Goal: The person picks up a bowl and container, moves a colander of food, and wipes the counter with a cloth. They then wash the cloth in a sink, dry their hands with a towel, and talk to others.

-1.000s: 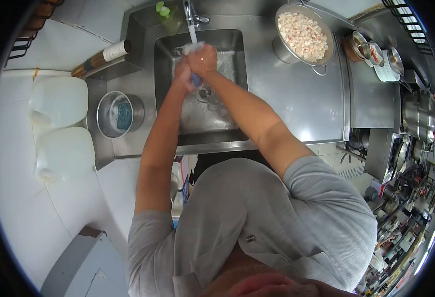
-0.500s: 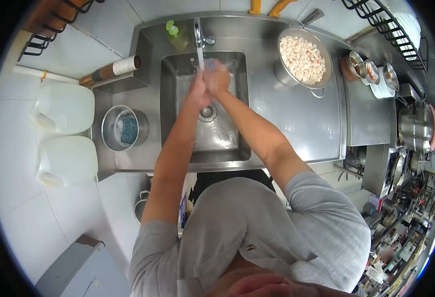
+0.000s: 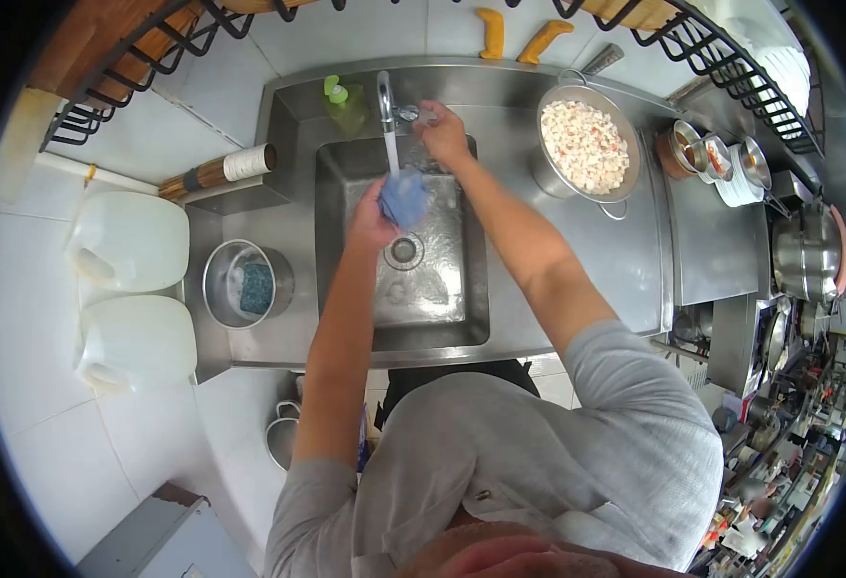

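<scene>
My left hand (image 3: 372, 218) grips a blue, translucent item (image 3: 404, 198), maybe a cloth or sponge, under the running tap (image 3: 385, 91), over the steel sink (image 3: 481, 279). Water falls onto the blue item. My right hand (image 3: 441, 132) is up by the tap's lever (image 3: 406, 113), its fingers bent around something small and clear that I cannot make out. The two hands are apart. A green pump bottle (image 3: 345, 106) stands left of the tap.
Right of the sink is a colander of pale diced food (image 3: 585, 146). On the left are a steel pot (image 3: 247, 284) with a blue-green scrubber inside and two white jugs (image 3: 134, 241). Black wire racks (image 3: 721, 63) hang overhead.
My hands, together under the water before, are now apart. My right hand has moved up and right to the tap lever; my left has moved slightly down, and the blue item shows clearly.
</scene>
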{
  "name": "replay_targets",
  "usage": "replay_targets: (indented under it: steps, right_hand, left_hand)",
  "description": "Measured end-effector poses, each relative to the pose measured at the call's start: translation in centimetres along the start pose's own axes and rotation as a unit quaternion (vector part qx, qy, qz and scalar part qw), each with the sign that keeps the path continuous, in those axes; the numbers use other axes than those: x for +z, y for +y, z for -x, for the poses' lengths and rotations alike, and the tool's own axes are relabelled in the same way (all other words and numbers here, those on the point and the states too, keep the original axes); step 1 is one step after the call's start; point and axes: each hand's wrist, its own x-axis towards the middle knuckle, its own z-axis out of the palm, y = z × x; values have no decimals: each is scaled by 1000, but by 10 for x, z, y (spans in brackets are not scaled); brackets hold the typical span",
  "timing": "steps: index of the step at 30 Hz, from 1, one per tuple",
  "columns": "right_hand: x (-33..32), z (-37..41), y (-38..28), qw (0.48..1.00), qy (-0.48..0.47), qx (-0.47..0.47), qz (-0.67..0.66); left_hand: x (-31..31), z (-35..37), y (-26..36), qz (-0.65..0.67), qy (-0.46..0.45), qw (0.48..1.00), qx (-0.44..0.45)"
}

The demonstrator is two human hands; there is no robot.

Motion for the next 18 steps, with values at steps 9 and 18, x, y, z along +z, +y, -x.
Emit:
replay_targets:
  steps: [9, 18]
  right_hand:
    - [33, -72, 30, 986, -69, 115, -96]
    - [34, -86, 33, 846, -129, 358, -374]
  left_hand:
    - [-25, 91, -18, -111, 72, 984, 117]
    - [-15, 117, -13, -118, 48, 981, 145]
